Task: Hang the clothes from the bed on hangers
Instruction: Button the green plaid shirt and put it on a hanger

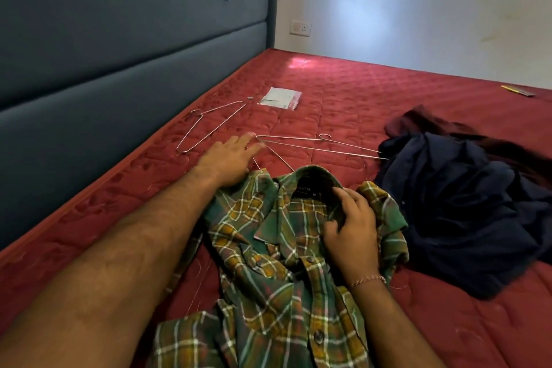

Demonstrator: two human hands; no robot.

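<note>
A green and yellow plaid shirt lies crumpled on the red mattress in front of me, collar toward the far side. My right hand grips the shirt's fabric just below the collar. My left hand is stretched out flat with straight fingers, its fingertips at the end of a wire hanger that lies on the mattress beyond the collar. Another wire hanger lies further left near the headboard. A dark navy garment is heaped to the right, with a maroon garment behind it.
A padded blue-grey headboard runs along the left. A small white packet lies on the mattress beyond the hangers. A thin yellow item sits at the far right edge. A white wall with a socket stands behind.
</note>
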